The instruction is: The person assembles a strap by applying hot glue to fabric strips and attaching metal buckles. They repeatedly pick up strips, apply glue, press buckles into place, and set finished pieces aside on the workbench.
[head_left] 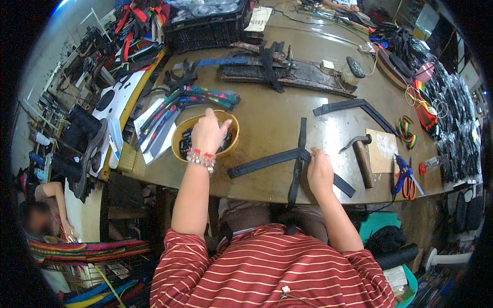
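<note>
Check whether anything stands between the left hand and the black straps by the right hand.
Only the right rim of the yellow bowl, beside the left hand; beyond it, nothing visible blocks the black straps.

Open tabletop (269,126) stretches right from the yellow bowl (235,134) until black straps (294,154) block it

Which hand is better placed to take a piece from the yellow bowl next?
Probably the left: the left hand is right over the yellow bowl, where small dark pieces show. The right hand is farther off, fingertips at the black straps.
</note>
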Available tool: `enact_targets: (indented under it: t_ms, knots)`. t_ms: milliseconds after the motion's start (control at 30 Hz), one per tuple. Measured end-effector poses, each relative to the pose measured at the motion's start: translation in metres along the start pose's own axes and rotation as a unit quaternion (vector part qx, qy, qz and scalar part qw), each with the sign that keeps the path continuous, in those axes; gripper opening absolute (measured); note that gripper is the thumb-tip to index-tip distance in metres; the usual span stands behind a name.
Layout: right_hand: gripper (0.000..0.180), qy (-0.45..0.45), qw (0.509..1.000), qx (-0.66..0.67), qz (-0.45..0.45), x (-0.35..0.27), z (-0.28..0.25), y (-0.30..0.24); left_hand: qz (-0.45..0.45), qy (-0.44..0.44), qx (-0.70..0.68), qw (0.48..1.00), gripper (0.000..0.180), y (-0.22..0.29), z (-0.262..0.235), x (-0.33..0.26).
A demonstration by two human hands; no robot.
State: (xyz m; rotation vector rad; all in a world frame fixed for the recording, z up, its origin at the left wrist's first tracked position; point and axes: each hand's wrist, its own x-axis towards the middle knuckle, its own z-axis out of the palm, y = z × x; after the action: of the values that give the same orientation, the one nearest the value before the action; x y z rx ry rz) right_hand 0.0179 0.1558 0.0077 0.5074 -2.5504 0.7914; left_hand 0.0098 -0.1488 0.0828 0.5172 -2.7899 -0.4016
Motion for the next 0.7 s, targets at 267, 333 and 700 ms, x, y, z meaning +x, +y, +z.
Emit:
enact_targets:
  t_ms: [267, 333, 700]
  knots:
    - [0.022, 0.046, 0.887, 0.404, 0.221, 0.009, -0.022, 0.014, 0.056, 0.057, -0.343, 0.936, 0.016, -0.018, 0.004, -0.012]
    - [0.020, 0.126, 0.887, 0.398, 0.195, 0.014, -0.046, 0.018, 0.076, -0.036, -0.460, 0.884, 0.013, -0.010, -0.007, -0.027]
    - [0.022, -0.002, 0.962, 0.265, -0.068, 0.010, -0.120, -0.065, 0.158, -0.180, -0.549, 0.801, 0.038, 0.078, -0.028, -0.086]
